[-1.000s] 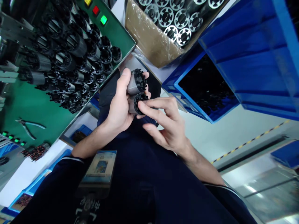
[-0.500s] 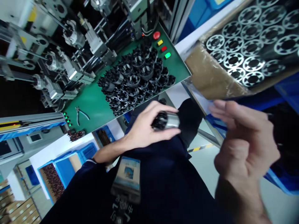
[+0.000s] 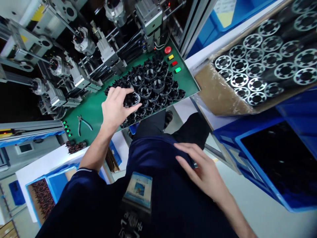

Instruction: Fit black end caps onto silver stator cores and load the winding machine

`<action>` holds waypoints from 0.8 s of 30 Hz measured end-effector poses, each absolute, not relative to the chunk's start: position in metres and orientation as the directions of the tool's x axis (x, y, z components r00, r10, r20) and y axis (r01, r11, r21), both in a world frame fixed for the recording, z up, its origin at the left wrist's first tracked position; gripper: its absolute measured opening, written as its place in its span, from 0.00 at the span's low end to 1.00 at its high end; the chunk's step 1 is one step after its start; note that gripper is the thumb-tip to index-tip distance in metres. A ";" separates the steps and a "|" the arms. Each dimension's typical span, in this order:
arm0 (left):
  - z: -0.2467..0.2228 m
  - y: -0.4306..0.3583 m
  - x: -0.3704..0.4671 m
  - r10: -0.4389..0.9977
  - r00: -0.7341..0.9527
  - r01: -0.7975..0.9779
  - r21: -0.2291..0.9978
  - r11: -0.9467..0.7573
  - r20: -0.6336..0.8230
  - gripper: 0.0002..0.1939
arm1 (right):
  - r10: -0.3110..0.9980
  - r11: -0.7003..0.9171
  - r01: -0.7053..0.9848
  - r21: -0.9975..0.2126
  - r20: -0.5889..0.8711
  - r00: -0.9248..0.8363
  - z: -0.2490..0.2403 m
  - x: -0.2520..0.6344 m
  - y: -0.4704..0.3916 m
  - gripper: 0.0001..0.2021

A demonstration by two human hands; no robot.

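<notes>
My left hand is closed around a motor stator, a slotted metal ring with black plastic, at the left part of the pile. Whether that stator rests on others beneath it is hidden. Beside it, several black-and-silver stators stand packed together and stacked on the green worktop. My right hand hovers over my lap, fingers apart, with nothing in it.
Machine fixtures line the back of the worktop. Pliers lie at its left, and push buttons sit at its right. A cardboard box of slotted metal cores stands right, above a blue crate.
My left hand has carried the stator from above my lap up and left to the pile. My right hand has moved left, from beside the blue crate to over my lap.
</notes>
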State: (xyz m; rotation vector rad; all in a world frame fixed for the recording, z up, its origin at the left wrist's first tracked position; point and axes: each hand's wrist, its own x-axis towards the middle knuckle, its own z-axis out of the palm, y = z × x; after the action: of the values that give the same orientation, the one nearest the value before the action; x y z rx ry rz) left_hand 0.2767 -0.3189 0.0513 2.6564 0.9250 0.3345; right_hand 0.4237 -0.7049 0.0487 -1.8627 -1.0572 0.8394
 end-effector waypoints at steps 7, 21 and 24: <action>0.038 -0.315 0.277 0.652 0.736 0.585 0.316 -0.747 0.180 0.41 | 0.942 -0.307 0.427 -0.850 -0.207 0.265 0.043 0.424 -0.706 0.17; 0.004 -0.319 0.255 0.707 0.612 0.630 0.322 -0.707 0.354 0.67 | 0.943 -0.331 0.560 -0.760 -0.295 0.157 0.034 0.432 -0.711 0.20; 0.000 -0.324 0.240 0.774 0.495 0.657 0.413 -0.630 0.394 0.71 | 0.934 -0.353 0.563 -0.747 -0.320 0.162 0.031 0.431 -0.718 0.21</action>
State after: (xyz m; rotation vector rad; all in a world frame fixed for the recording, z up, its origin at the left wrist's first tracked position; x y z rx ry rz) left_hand 0.2405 -0.3236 -0.0003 2.5302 1.2295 0.8263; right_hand 0.4312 -0.7184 0.0310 -1.9845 -1.4154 1.0692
